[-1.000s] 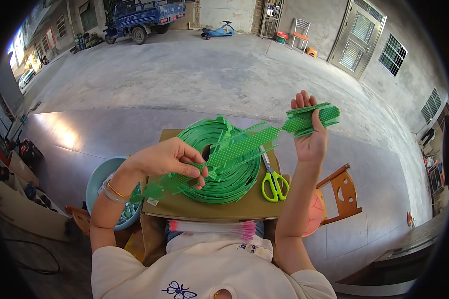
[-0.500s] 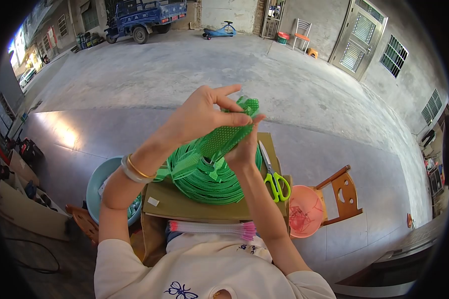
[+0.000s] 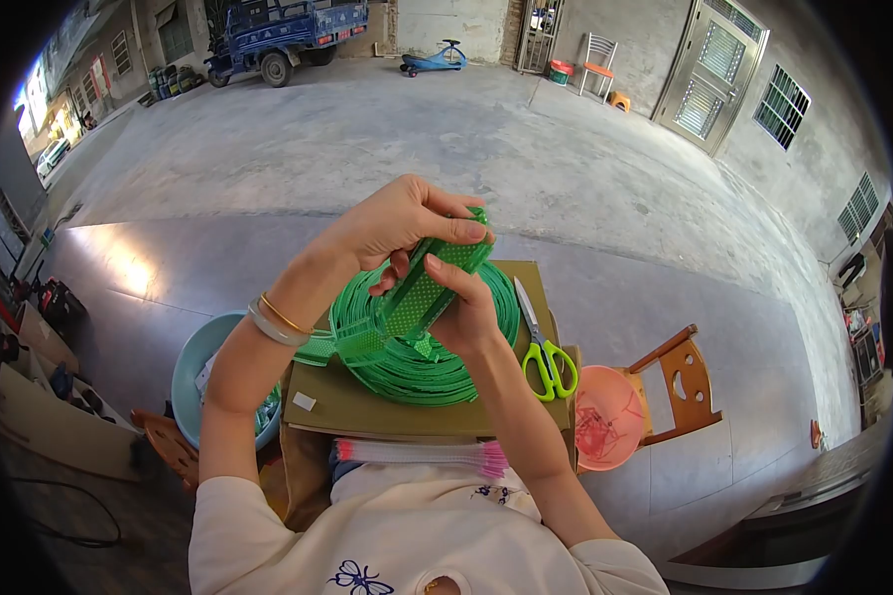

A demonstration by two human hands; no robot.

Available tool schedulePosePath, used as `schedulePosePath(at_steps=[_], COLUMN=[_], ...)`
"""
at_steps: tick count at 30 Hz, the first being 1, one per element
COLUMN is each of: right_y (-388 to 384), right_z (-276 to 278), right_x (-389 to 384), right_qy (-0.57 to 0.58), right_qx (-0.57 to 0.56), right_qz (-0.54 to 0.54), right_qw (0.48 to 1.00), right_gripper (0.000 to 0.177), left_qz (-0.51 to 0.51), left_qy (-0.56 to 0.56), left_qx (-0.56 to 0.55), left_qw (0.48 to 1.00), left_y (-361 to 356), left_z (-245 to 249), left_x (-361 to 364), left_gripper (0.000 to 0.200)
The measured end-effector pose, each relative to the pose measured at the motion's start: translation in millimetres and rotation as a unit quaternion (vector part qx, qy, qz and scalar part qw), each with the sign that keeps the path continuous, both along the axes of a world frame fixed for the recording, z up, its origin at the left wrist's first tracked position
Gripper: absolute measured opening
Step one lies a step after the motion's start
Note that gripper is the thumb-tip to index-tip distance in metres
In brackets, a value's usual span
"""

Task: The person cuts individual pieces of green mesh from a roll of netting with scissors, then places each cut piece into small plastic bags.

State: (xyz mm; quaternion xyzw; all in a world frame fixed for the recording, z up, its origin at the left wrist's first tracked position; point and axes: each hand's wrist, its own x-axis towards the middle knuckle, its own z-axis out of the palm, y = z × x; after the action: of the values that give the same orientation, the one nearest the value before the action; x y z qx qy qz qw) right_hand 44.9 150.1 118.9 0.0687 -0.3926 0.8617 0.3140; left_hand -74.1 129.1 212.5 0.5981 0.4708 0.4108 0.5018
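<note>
My left hand pinches the upper end of a green, white-dotted plastic strip between thumb and fingers. Lower on the same strip, my right hand is closed round it, its thumb lying on the dotted face. Below both hands a large coil of green plastic strip rests on an olive-brown board. A stretch of strip runs from the held part down to the coil's left side. Scissors with lime-green handles lie to the right of the coil.
A bundle of thin clear sticks with pink ends lies near my lap. A blue basin stands at left, a pink basin at right on a wooden chair. A small white piece lies on the board.
My left hand has gripped nearer the strip's top end, its forefinger now bent down. My right hand has shifted lower and left, its thumb now over the strip. The strip's top has dropped slightly.
</note>
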Motion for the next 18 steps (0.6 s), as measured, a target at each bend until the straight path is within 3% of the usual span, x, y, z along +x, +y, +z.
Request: schedulePosePath(at_steps=[3,6,9,12,15,18], right_y=[-3.9,-3.1,-5.0,-4.9,-5.8,-9.7], right_z=[6.7,2.0,3.3,1.1,0.1,2.2], right_x=[2.9,3.3,3.1,5.0,6.9,8.0], right_qy=[0.009,-0.003,-0.012,-0.009,-0.031,-0.022], right_qx=[0.010,0.005,-0.029,-0.017,-0.009,-0.024], right_qz=[-0.004,0.008,0.000,-0.005,-0.002,0.018], right_qw=[1.000,1.000,1.000,1.000,0.999,0.999], right_gripper=[0.023,0.018,0.017,0.017,0.016,0.015], left_qz=[-0.017,0.036,0.124,0.164,0.174,0.109], left_qy=[0.002,0.015,0.085,0.075,0.244,0.218], left_qx=[-0.019,0.020,0.138,0.189,0.401,0.454], left_qw=[1.000,0.999,0.979,0.965,0.866,0.857], left_y=[-10.2,-0.4,-9.4,-16.3,-18.3,-12.6], left_z=[8.9,-9.3,-5.7,-7.3,-12.0,-13.4], left_x=[-0.1,-4.5,4.2,9.0,9.1,2.9], left_gripper=[0.031,0.024,0.019,0.012,0.012,0.013])
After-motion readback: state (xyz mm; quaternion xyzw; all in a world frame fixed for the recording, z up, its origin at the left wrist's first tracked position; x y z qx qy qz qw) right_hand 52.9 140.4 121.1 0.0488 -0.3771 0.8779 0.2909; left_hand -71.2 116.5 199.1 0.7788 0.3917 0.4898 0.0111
